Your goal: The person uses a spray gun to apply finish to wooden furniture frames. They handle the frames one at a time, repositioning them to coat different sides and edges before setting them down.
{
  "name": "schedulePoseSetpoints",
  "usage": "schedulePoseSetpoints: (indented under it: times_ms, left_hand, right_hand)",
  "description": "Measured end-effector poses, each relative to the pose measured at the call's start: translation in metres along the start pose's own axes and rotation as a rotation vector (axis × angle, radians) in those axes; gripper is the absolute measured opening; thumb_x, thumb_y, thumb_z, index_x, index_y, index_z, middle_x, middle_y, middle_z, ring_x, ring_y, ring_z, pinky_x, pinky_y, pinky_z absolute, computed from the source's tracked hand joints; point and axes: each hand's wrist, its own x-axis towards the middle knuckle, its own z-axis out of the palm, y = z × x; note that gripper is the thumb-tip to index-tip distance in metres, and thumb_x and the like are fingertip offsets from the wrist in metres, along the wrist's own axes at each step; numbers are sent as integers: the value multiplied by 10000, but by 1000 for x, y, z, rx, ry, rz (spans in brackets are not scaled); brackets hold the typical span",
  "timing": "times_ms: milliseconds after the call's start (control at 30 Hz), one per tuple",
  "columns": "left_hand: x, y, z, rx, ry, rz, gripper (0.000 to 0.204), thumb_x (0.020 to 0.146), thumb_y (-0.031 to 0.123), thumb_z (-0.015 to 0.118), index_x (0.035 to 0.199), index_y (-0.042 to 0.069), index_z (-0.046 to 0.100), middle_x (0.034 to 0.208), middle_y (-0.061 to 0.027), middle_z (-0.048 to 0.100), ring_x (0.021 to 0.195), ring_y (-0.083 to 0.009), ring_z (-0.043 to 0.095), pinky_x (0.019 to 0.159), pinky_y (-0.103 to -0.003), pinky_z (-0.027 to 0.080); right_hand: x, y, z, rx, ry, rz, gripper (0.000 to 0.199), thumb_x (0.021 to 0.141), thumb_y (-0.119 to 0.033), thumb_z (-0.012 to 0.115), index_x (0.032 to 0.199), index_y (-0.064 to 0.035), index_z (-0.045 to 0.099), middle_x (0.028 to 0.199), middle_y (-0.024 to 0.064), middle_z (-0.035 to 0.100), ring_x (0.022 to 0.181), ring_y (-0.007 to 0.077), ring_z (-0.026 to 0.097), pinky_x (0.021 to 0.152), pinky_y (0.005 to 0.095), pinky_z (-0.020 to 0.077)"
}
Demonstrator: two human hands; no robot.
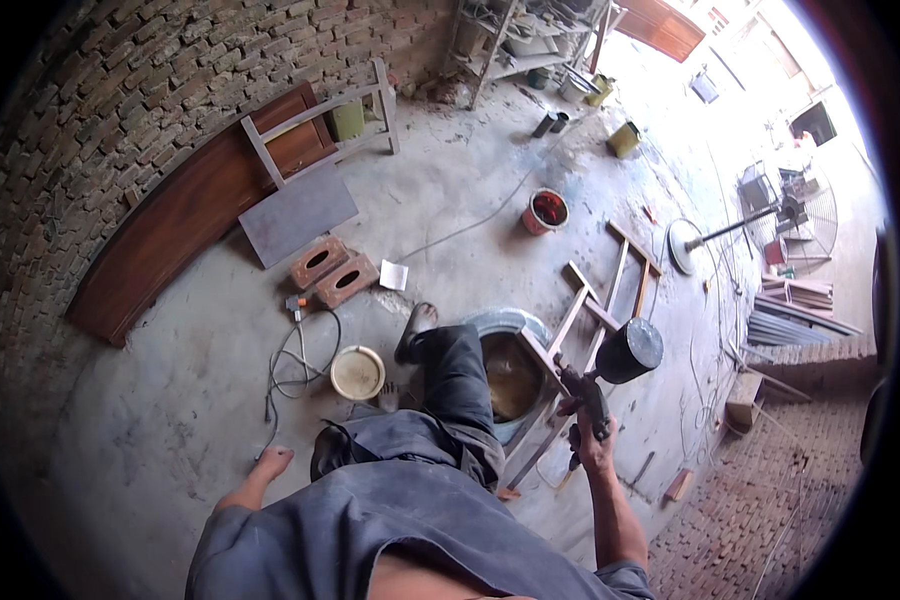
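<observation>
My right hand [595, 448] is closed around the grip of a spray gun [588, 402] with a dark round cup [630, 351]. The gun is over a wooden frame [575, 330], which leans across a large metal basin [510, 322] holding brownish liquid. Low on the left, my left hand [273, 462] is curled closed. A thin grey cord [288, 370] runs down to it from a loose coil on the floor; whether the fingers grip the cord or anything else is hidden.
A pale bucket [358, 373] stands by my feet, near two bricks [332, 272]. Beyond are a red paint bucket [545, 212] and a fan [790, 212] on a round base. Against the brick wall leans a brown wooden panel [185, 225]. Cords trail over the floor.
</observation>
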Motion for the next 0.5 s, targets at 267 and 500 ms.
schedulePoseSetpoints:
  times_ms: [267,500]
  left_hand:
    - [74,213,-8,-47,28,322,331,926,316,638,1098,72,782,1122,-143,762,1078,-294,715,932,-401,549]
    - [83,381,-31,22,-47,187,337,933,365,650,1059,79,776,1065,-190,748,1052,-337,717,914,-445,547]
  right_hand:
    - [194,5,-15,30,-20,29,386,1065,-254,561,1345,11,584,953,63,734,560,25,518,490,203,385]
    - [391,-27,-38,-10,-55,-19,408,1025,-132,526,1393,45,535,1001,115,735,683,100,629,610,265,507]
